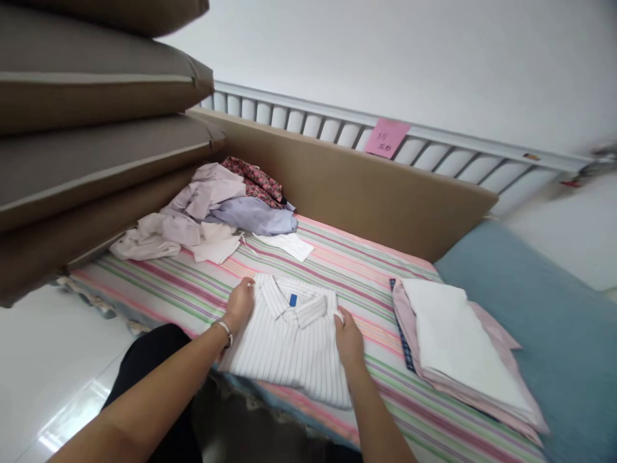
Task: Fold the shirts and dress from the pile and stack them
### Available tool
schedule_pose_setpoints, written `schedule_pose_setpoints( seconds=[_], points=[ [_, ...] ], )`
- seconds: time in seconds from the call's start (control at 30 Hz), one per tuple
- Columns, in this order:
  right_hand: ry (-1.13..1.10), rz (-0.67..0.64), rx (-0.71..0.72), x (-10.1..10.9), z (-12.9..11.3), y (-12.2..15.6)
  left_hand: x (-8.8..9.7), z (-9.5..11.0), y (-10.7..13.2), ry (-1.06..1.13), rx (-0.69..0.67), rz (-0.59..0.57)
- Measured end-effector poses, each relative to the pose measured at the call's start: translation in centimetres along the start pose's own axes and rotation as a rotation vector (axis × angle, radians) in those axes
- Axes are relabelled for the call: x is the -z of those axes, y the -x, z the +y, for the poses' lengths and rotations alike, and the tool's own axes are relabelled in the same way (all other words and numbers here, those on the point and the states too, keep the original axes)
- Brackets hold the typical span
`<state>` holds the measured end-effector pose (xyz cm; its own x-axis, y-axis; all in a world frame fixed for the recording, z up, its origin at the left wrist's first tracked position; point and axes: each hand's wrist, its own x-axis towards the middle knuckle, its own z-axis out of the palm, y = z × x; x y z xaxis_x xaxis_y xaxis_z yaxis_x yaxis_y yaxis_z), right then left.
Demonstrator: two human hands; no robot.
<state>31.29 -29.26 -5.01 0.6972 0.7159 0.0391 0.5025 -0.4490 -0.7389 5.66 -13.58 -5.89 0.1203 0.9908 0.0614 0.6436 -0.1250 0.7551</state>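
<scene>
A white shirt with thin dark stripes [292, 350] lies folded flat in front of me, its collar away from me and a blue label inside the neck. My left hand [240, 303] pinches the shirt's upper left edge beside the collar; a bracelet is on that wrist. At the opposite upper edge, my right hand [348, 335] grips the shirt between thumb and fingers. Beneath it is a striped, multicoloured bed cover [202, 292]. To the right rests a pile of folded clothes [453, 328], white on top with pink and dark checked cloth below.
A loose heap of clothes [207, 199] lies at the back left. Stacked brown cushions [96, 135] rise at the left. Behind stand a brown board [357, 183] and a white radiator [318, 125] bearing a pink note [387, 137]. Blue fabric [540, 308] covers the right side.
</scene>
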Motion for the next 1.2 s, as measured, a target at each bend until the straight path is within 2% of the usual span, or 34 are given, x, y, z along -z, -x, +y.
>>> schedule_pose_setpoints(
  seconds=[0.13,0.2,0.27,0.33,0.37,0.43,0.5,0.67,0.8,0.9,1.03,1.2],
  points=[
    [-0.058,0.004,-0.040,2.8,0.8,1.7,1.4,1.3,0.8,-0.050,-0.055,0.025],
    [-0.118,0.030,-0.084,4.6,1.7,4.3,1.9,2.2,2.1,-0.107,-0.181,0.077],
    [-0.194,0.058,-0.152,5.9,2.9,7.5,1.7,3.0,4.1,-0.210,-0.381,0.104],
    [-0.251,0.062,-0.230,6.4,4.0,10.8,0.9,3.5,6.1,-0.328,-0.557,0.046],
    [-0.280,0.043,-0.261,6.2,4.3,12.2,0.3,3.5,7.0,-0.376,-0.601,-0.016],
    [-0.343,-0.008,-0.303,5.5,4.6,14.1,-0.9,3.5,8.1,-0.455,-0.622,-0.134],
    [-0.404,-0.038,-0.329,4.5,4.2,15.1,-1.8,3.2,8.3,-0.503,-0.597,-0.204],
    [-0.560,-0.053,-0.411,3.1,2.2,15.2,-1.8,3.3,7.3,-0.541,-0.551,-0.306],
    [-0.632,-0.137,-0.405,3.2,2.3,14.7,-1.1,3.7,7.0,-0.550,-0.529,-0.375],
    [-0.559,-0.156,-0.343,3.4,3.7,14.0,-0.7,3.8,6.9,-0.549,-0.530,-0.400],
    [-0.460,-0.151,-0.339,3.0,5.3,13.2,-0.7,3.4,6.7,-0.552,-0.548,-0.387],
    [-0.318,-0.162,-0.334,2.5,5.9,12.8,-1.0,3.1,6.7,-0.560,-0.570,-0.359]
  ],
)
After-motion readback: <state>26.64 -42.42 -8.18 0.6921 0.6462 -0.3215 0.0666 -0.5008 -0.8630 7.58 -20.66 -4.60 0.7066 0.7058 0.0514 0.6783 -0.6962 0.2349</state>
